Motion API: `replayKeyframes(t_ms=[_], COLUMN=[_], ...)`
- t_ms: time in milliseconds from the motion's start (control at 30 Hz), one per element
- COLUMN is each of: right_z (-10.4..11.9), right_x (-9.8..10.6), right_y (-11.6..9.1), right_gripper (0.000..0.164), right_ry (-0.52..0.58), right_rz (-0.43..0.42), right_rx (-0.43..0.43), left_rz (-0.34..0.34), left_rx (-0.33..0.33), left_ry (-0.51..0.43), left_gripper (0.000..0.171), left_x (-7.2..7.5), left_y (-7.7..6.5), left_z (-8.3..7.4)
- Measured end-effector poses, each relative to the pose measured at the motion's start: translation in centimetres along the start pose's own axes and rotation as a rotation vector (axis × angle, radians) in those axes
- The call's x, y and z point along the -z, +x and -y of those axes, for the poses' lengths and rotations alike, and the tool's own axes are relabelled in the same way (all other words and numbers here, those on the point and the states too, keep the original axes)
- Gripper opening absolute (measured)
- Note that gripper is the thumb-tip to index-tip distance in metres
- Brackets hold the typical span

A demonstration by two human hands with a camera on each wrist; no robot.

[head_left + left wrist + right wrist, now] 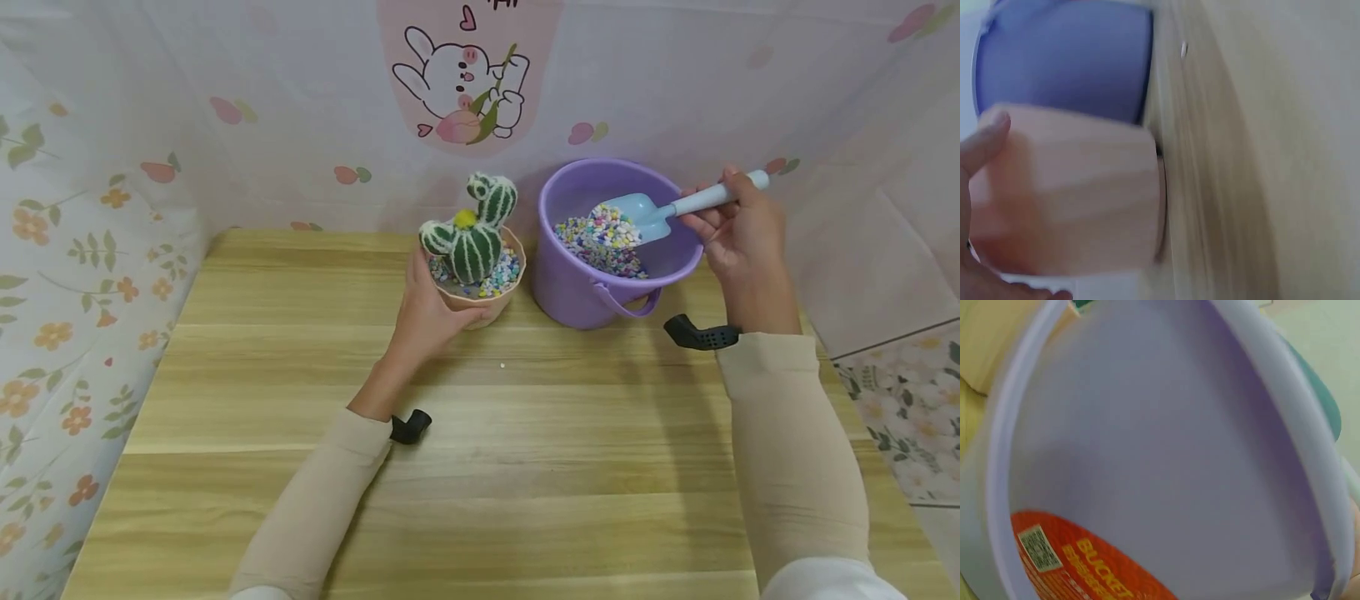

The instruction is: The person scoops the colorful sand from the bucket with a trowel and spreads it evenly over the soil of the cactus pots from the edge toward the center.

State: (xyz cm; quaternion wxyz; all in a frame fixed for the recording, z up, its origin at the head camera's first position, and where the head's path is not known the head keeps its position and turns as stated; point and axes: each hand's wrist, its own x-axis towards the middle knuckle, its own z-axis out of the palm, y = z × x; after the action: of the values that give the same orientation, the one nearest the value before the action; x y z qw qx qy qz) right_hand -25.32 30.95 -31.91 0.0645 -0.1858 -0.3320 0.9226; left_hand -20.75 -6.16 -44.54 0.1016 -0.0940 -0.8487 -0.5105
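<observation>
My left hand [427,312] grips the side of a peach plant pot [495,308], thumb across its front. In the pot stands a crocheted green cactus [476,254] with a yellow flower, colourful pebbles [498,279] around part of its base. My right hand [750,237] holds a light-blue toy trowel [705,200] by its handle. A heap of pebbles [613,227] fills its blade, which is over a purple bucket [570,287] with more pebbles inside. The left wrist view shows the pot [1079,194] close up; the right wrist view is mostly the bucket's wall [1147,425].
Everything stands on a wood-grain table [480,483], near its back edge. One loose pebble [502,365] lies in front of the pot. A printed curtain [300,133] hangs behind and at the left. The bucket's handle [637,308] hangs at its front.
</observation>
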Motion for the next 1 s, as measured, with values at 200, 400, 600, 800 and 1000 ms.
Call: replayKeyframes(t_ms=[200,400,600,800,1000], right_z=[-0.4,-0.7,-0.9,-1.3,-1.8], right_x=[0.0,0.0,-0.1,-0.3,-0.7], right_y=[-0.8,-1.3,-1.8,-2.3,-3.2], right_gripper=[0.035,0.034,0.033,0.029,0.027], right_ry=[0.036,0.053,0.091,0.123,0.133], right_rz=[0.011,0.027,0.023,0.021,0.029], right_rx=[-0.003,0.001,-0.008,-0.016,-0.010], left_rz=[0.112,0.106,0.069,0.035,-0.026], left_rx=[0.023,0.043,0.057,0.062,0.027], left_ry=[-0.050,-0.048,-0.041,-0.025,-0.009], left_gripper=[0.132,0.129,0.129,0.130,0.129], left_x=[1.1,1.0,0.5,0.2,-0.2], left_y=[0.6,0.5,0.3,0.0,-0.3], left_z=[1.0,0.8,0.6,0.3,0.2])
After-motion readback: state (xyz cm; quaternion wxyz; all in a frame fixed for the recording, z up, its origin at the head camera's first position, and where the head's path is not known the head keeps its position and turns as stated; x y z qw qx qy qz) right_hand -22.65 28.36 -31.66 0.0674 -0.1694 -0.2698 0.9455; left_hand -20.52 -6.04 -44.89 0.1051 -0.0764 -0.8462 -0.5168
